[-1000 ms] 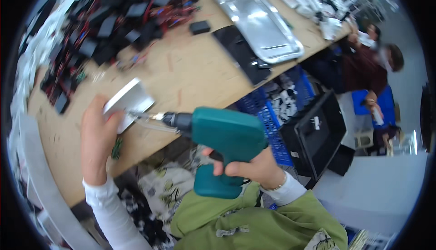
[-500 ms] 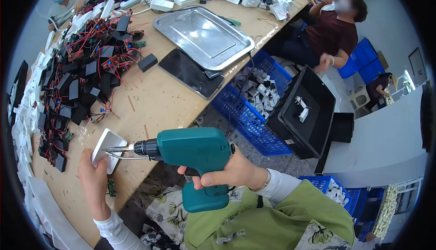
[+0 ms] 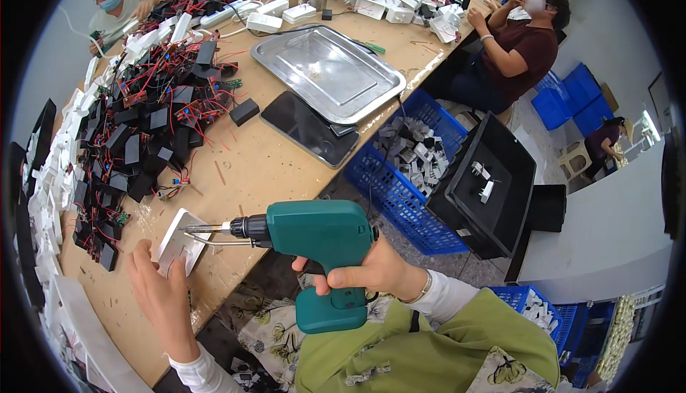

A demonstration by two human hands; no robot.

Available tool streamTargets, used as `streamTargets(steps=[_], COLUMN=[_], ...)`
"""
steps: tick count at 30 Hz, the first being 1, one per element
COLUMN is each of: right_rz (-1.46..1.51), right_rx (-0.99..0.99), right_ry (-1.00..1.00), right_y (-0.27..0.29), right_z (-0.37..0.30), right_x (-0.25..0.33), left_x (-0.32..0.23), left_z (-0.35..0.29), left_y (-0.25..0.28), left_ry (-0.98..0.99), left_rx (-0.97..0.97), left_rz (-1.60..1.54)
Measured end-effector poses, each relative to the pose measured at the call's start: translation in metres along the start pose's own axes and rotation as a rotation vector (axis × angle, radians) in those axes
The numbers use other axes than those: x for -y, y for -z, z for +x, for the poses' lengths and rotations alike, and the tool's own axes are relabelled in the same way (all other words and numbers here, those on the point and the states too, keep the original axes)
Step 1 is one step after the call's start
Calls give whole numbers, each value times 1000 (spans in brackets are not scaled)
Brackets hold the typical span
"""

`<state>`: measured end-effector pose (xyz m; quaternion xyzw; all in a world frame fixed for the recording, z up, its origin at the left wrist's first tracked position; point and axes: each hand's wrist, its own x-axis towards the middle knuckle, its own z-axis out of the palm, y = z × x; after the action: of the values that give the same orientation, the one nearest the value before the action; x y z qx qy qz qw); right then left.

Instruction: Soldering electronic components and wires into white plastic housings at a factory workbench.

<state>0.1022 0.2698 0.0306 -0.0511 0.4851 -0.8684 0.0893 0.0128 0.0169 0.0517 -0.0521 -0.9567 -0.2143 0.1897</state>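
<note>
My right hand grips a teal soldering gun by its pistol handle. Its metal tip and thin curved feed tube point left, over a white plastic case. That case lies tilted near the table's front edge, its inside partly hidden by the tip. Beside it is my left hand, fingers apart and thumb near the case's lower edge; whether the thumb touches it I cannot tell.
Black boxes with red wires pile up on the left. A metal tray and a dark phone-like slab lie beyond. A blue basket and black crate stand right. Co-workers sit at the far left and right.
My left hand has loosened from the white case, its fingers now spread. The case has tipped flatter. The soldering gun shifted slightly right in view. The co-worker at right raised their hands.
</note>
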Motion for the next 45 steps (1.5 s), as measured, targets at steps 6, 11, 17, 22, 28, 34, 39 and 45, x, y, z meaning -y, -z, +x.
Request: streamTargets(steps=[6,11,17,22,28,34,39,45], right_rz=[-17,-23,-17,-41,-149,-109,-113,-118], right_rx=[-3,-4,-9,-59,-77,-13,-11,-11], right_ry=[14,29,22,-5,140,127,117,107], right_y=[3,1,-3,-9,7,6,3,3], right_z=[2,1,-1,1,-9,-6,-6,-4], right_x=[0,-1,-2,0,-11,-21,-24,-25], left_x=[14,23,18,32,25,33,36,41], left_z=[-15,-19,-20,-35,-27,-33,-34,-34], left_y=[-3,-8,-8,-14,-24,-28,-26,-31], left_ry=[-116,-213,-315,-328,-343,-314,-288,-296], left_rx=[-69,-154,-242,-324,-347,-361,-338,-373], left_rz=[18,41,89,50,-48,-51,-33,-40])
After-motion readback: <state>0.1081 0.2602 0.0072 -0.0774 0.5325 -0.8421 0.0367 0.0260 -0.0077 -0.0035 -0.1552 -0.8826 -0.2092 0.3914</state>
